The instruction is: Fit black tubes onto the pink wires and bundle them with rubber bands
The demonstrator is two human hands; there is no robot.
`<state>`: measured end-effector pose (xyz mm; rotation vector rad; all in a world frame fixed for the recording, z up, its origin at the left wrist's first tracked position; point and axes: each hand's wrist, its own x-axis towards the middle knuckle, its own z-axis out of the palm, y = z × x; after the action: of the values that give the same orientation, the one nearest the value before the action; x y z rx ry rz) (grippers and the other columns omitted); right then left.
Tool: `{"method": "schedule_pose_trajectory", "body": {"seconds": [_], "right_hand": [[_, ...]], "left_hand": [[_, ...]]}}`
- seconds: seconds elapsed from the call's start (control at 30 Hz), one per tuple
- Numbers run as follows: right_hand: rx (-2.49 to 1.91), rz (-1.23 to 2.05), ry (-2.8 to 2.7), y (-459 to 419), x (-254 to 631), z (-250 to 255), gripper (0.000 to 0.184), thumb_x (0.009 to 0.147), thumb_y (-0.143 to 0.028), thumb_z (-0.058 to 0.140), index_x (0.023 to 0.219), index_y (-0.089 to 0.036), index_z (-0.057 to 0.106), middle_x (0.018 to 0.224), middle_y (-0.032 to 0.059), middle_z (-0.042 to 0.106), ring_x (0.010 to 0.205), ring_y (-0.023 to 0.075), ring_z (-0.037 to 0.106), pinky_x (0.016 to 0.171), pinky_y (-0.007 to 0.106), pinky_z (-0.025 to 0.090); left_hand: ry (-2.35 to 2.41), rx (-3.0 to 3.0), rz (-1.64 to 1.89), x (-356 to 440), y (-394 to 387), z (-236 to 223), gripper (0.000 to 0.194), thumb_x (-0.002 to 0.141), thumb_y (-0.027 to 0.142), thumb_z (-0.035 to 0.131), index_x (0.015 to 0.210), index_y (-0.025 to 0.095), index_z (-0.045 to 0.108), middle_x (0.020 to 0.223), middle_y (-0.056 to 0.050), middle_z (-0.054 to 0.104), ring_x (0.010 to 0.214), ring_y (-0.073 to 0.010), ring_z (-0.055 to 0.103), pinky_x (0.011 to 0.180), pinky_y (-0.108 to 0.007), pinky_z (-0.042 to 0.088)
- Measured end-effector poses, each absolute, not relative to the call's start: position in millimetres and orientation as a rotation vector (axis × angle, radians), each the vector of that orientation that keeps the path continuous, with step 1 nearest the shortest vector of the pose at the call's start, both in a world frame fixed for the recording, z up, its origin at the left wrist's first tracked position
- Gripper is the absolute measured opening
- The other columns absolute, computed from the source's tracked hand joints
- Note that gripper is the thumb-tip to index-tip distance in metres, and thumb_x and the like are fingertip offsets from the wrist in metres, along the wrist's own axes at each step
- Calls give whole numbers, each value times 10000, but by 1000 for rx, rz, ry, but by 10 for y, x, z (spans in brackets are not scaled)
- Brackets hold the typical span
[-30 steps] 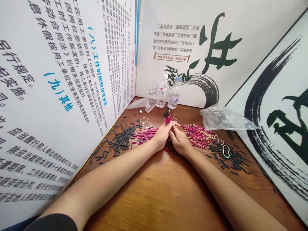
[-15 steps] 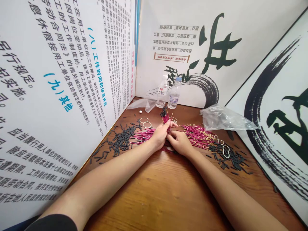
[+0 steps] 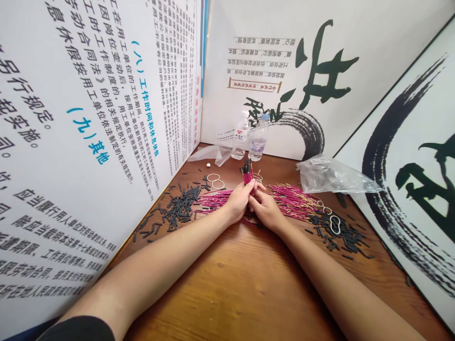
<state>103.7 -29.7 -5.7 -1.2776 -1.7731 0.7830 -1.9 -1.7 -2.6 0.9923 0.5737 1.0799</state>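
Note:
A bundle of thin pink rods (image 3: 246,173), many tipped with black sleeves, stands nearly upright in my left hand (image 3: 238,202), whose fingers are wrapped round it. My right hand (image 3: 266,207) meets the left at the lower part of the bundle. Its fingers are curled in, and whatever lies between them is hidden. More pink rods with gold ends lie loose to the right (image 3: 293,201), while another spread of pink rods (image 3: 213,199) shows beside my left wrist. Short black sleeves form a heap (image 3: 182,206) on the left, and a second black sleeve heap (image 3: 343,233) lies right.
Two water bottles, one white-capped (image 3: 240,137) and one blue-capped (image 3: 258,139), stand by the back panel. A clear plastic bag (image 3: 330,176) lies at the right back. Pale rubber bands (image 3: 218,184) rest on the brown table (image 3: 231,284). Printed panels enclose three sides.
My right hand drew slightly away from the bundle, then came back against it. The bundle leaned left and is now more upright. Both hands stay over the same spot.

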Motion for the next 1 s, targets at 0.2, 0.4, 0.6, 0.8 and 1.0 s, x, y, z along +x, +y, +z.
{"method": "schedule_pose_trajectory", "body": {"seconds": [0.2,0.4,0.6,0.8,1.0], "right_hand": [[-1483,387,-1926,-318,1056,-64,369,939,-424,330,824,-176,578,716,60,642,621,174,580,593,265,379],[-1581,195,-1958,-339,1041,-56,387,959,-405,281,925,-170,587,792,94,679,678,209,621,609,277,375],[-1334,410,-1912,-314,1064,-119,387,960,-417,292,772,-181,535,701,56,623,601,168,554,570,272,369],[-1287,483,-1870,-306,1066,-117,411,956,-418,301,668,-196,494,625,32,561,593,164,525,566,275,370],[-1275,560,-1964,-306,1087,-93,430,950,-432,284,613,-209,433,530,6,476,548,153,474,565,275,360]], "left_hand": [[501,965,1093,-9,-52,1,312,841,402,548,667,145,584,668,-26,569,666,-123,547,697,-244,454],[506,930,1108,0,-65,34,300,802,405,587,654,144,570,782,-48,615,826,-155,563,858,-277,422],[486,952,1047,-23,-33,28,317,782,426,593,630,156,524,717,-31,572,728,-139,538,776,-272,431],[464,901,1002,-49,-28,87,288,788,412,527,637,169,499,744,-49,597,741,-157,558,761,-283,448],[491,863,1081,-68,-1,88,300,824,415,505,667,161,528,687,-44,600,734,-158,577,800,-298,450]]}}
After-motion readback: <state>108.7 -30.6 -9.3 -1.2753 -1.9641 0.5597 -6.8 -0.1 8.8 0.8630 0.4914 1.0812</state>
